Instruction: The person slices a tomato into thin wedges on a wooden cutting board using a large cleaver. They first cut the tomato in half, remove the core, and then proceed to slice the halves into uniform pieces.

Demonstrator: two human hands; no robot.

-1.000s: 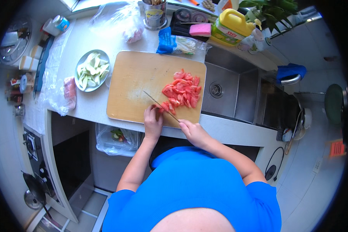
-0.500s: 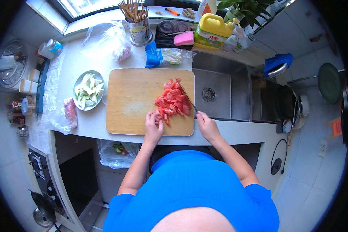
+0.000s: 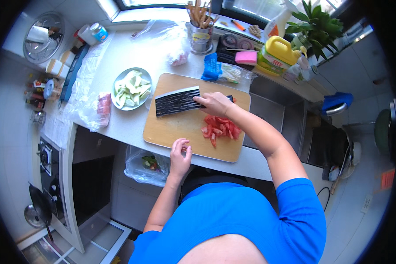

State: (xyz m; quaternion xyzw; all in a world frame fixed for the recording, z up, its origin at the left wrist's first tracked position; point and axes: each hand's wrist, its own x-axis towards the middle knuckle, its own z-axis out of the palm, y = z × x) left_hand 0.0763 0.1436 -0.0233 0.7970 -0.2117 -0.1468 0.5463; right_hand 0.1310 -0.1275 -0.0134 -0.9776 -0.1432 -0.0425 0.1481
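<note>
My right hand (image 3: 215, 104) is closed on a kitchen knife, a broad dark-bladed cleaver (image 3: 177, 101) that is turned flat above the upper part of the wooden cutting board (image 3: 171, 132). The blade points left, and its dark handle end shows past my hand. Sliced tomato (image 3: 221, 128) lies in a red heap on the board's right side, partly under my right forearm. My left hand (image 3: 180, 153) is at the board's front edge with its fingers loosely curled and apart, holding nothing. Left of the board stands a bowl of pale green vegetable slices (image 3: 132, 89).
A bag of pink-red meat (image 3: 104, 109) lies left of the bowl. Behind the board are a plastic-wrapped blue packet (image 3: 212, 68), a chopstick holder (image 3: 200, 39), a pink sponge (image 3: 246, 57) and a yellow detergent jug (image 3: 277, 55). The steel sink (image 3: 268, 99) adjoins on the right.
My right hand has lifted the cleaver from beside the tomato and swung it left, laying it flat over the board. My left hand has come off the tomato. The view has turned.
</note>
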